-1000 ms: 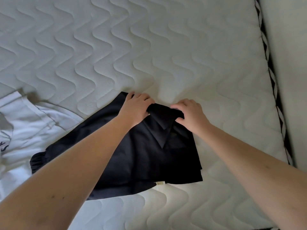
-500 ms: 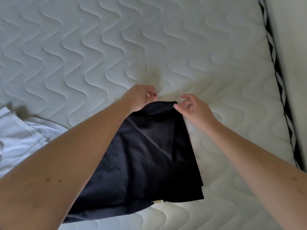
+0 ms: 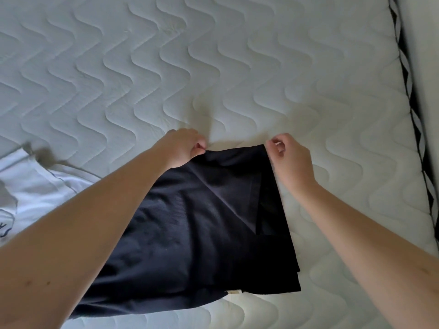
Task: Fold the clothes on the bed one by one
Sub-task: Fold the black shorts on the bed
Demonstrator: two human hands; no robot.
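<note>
A black garment lies flat on the white quilted mattress, partly folded, with a diagonal crease across its upper right. My left hand pinches its far left corner with curled fingers. At the far right corner, my right hand pinches the edge between thumb and fingers. A small white label shows at the garment's near edge. My left forearm covers the garment's left side.
A white garment with dark print lies at the left edge of the bed. The mattress's right side has a black-and-white patterned border, with a pale wall beyond it.
Both hands have drawn the folded flap away from me and spread apart, so the garment's far edge now lies stretched out wider between them.
</note>
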